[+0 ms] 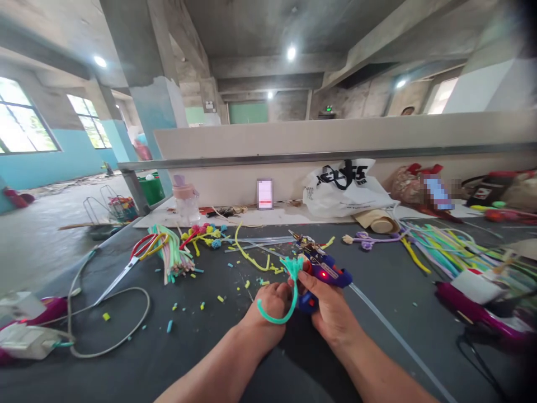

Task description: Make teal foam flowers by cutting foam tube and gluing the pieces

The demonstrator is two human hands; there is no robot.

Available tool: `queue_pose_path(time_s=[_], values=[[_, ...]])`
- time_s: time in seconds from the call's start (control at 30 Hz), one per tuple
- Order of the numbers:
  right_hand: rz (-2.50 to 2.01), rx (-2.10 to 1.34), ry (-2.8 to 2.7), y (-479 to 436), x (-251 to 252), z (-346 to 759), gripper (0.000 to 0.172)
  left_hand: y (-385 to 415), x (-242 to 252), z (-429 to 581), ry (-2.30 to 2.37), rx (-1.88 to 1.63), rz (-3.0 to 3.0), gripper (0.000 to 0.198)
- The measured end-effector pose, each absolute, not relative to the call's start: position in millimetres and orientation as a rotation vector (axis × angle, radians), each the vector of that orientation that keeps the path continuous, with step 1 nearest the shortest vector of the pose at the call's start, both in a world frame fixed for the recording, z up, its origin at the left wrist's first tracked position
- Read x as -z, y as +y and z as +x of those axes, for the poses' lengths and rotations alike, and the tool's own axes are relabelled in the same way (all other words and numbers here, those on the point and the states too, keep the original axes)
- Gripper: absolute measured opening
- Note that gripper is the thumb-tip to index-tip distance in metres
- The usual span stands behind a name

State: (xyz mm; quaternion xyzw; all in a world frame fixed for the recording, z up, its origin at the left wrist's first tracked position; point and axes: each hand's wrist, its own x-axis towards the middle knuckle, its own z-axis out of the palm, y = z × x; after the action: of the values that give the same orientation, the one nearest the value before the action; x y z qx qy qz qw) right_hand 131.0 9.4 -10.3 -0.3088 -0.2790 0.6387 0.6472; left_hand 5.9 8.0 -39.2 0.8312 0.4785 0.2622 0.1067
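Observation:
My left hand (268,305) is closed, fingers curled, on a teal pipe cleaner piece (296,285). Its top fans out into a tuft, and its stem bends round in front of my left wrist. Close beside it, my right hand (331,308) grips a blue hot glue gun (329,274) with a red light glowing on its body. The right thumb lies near the tuft. A long clear glue stick (390,330) trails from the gun toward the lower right. Part of the left fingertips is hidden behind the teal piece.
Red-and-yellow scissors (136,260) lie left, beside a pipe cleaner bundle (172,254). Small cuttings dot the dark table (201,347). More pipe cleaners (440,252) and a purple glue gun (474,316) are right. A phone (264,194), bottle (185,198) and white bag (344,190) stand behind.

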Motion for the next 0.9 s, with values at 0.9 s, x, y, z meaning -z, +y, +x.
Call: queue_pose_path(time_s=[0.9], values=[[-0.578, -1.539, -0.648, 9.8, 7.1, 138.2, 0.026, 31.6, 11.3, -194.2, 2.078, -0.577, 2.001, 0.013]])
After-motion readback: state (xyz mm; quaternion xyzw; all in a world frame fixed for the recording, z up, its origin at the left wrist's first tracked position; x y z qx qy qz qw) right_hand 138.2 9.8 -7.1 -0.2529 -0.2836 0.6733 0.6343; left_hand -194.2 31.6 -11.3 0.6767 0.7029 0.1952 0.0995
